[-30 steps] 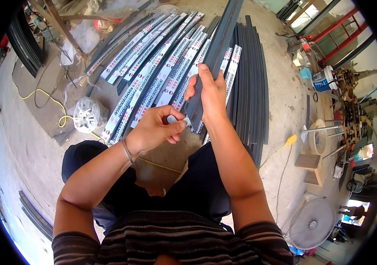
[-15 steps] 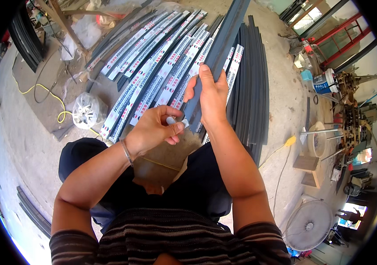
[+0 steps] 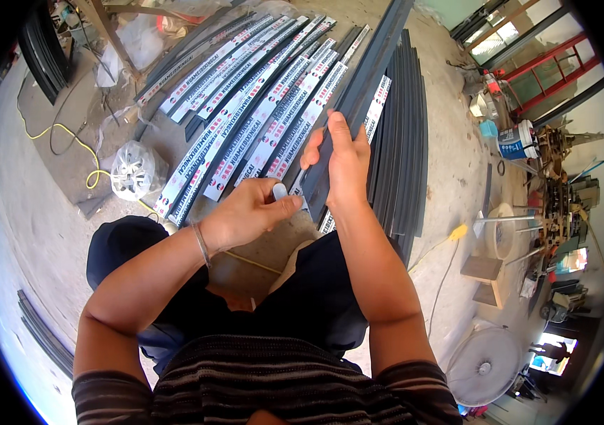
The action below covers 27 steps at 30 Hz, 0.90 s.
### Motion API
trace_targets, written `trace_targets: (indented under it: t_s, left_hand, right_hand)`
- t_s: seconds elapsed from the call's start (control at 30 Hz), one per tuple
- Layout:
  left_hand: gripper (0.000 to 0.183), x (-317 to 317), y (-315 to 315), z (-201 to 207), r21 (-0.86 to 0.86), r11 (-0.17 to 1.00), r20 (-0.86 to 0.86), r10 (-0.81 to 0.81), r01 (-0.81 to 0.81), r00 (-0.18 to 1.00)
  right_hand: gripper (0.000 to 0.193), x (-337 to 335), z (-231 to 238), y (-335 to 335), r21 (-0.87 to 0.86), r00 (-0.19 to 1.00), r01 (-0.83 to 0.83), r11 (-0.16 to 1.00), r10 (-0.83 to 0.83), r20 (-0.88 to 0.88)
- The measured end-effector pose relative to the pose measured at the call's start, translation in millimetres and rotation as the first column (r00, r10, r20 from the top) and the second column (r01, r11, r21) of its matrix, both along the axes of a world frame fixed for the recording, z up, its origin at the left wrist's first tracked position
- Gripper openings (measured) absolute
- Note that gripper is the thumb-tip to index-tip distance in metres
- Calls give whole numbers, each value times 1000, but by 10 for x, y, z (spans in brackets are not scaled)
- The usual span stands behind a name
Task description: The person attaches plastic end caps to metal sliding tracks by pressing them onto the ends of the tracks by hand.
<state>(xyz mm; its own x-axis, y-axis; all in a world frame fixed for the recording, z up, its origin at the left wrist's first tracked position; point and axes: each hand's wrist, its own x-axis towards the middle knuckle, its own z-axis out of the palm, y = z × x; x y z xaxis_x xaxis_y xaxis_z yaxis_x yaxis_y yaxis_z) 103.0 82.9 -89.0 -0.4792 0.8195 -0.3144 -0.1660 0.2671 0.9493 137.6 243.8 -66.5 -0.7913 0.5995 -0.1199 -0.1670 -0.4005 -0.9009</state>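
My right hand (image 3: 345,161) is wrapped round a long dark grey profile bar (image 3: 367,79), which slants up and away toward the top of the view. My left hand (image 3: 247,214) is closed at the bar's near end, pinching a small pale rounded piece (image 3: 279,191) between thumb and fingers. The thumb hides part of that piece, and I cannot tell whether it sits inside the bar. Beneath and beyond my hands, several profile strips with white printed film (image 3: 256,152) lie side by side on the floor.
Bare dark strips (image 3: 402,149) lie to the right. A clear bag of white pieces (image 3: 132,170) stands left, beside a yellow cord (image 3: 68,129). At the right are a bucket (image 3: 516,140), a small wooden stool (image 3: 481,270) and a round fan (image 3: 485,367).
The bar has shifted slightly to the right at its far end, with my right hand on it. My left fingers have curled in more closely round the pale piece.
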Motion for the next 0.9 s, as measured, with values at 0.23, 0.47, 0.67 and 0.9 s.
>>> trace_targets:
  t_s: [0.23,0.47,0.67,0.9]
  left_hand:
    - [30,109,-35,52,23,992,185,116,-122,976]
    - [34,125,8,96,17,990,273,130,-140,953]
    - [28,-11,-56,79,296,950,31,89,-94,996]
    - [32,-100,-93,168,192,972,-443,-36,134,896]
  right_hand:
    - [24,-58,5,-70,50,997,24,998,-20,-76]
    - [20,-84,34,-28,27,995,58,998,-56,-86]
    - [19,-31,78,138,-109,999,31,994,-28,20]
    - [20,-45,77,86,-219,989,-44,975,74,130]
